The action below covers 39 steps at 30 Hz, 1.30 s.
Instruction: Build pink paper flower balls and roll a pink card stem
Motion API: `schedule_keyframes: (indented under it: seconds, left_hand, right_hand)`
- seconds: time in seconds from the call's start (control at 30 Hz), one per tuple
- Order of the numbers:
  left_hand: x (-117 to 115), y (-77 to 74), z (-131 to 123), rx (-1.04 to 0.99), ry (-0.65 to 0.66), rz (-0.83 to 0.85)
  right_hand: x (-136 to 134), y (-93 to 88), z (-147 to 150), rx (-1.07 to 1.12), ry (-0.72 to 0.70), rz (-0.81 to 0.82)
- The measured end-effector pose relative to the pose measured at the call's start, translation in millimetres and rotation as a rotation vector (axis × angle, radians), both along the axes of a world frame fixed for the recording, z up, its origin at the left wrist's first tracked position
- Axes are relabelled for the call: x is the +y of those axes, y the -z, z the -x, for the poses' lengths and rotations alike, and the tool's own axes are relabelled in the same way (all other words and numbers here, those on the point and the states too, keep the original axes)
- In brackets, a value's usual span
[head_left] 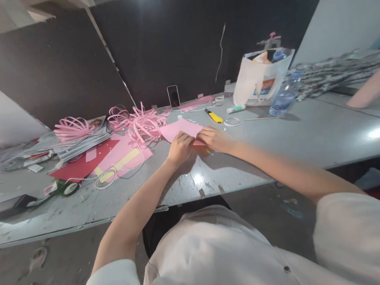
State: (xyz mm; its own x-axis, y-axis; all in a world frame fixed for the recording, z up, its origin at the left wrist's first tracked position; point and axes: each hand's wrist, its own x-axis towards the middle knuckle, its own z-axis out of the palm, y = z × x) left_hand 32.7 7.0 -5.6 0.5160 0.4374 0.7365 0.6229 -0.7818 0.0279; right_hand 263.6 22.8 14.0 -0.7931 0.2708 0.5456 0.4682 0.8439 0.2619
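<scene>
Both hands meet at the near edge of a sheet of pink paper (181, 126) on the grey table. My left hand (181, 147) has its fingers closed on the sheet's near edge. My right hand (215, 139) pinches the same sheet at its near right part, the fingertips of both hands almost touching. Something brownish shows on the table just below the fingers; what it is I cannot make out. Beyond the sheet lie a yellow utility knife (214, 116), a glue stick (236, 109) and a white ring of cord or tape (232, 121).
Curled pink paper strips (146, 121), a red sheet (84, 162), a coil of white wire (105, 178) and green-handled scissors (61, 188) lie to the left. A phone (173, 96) leans at the back. A white bag (260, 79) and water bottle (285, 96) stand right.
</scene>
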Motion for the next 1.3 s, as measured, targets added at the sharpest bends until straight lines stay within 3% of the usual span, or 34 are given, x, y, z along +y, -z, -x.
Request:
schedule_keyframes:
  seconds: [0.23, 0.4, 0.87, 1.3]
  left_hand:
    - [1.3, 2.1, 0.7, -0.045, 0.043, 0.001]
    - [2.6, 2.3, 0.5, -0.042, 0.05, -0.037]
    - [-2.8, -5.0, 6.5, 0.261, -0.087, -0.117]
    - [-6.7, -11.7, 6.9, 0.278, -0.089, -0.099]
  right_hand:
    - [1.5, 1.1, 1.9, 0.139, -0.024, 0.037]
    - [0.5, -0.8, 0.4, 0.113, -0.063, 0.045]
    - [-7.5, -7.5, 0.6, -0.055, 0.042, -0.064]
    - [-5.8, -7.6, -0.3, 0.1, 0.014, -0.067]
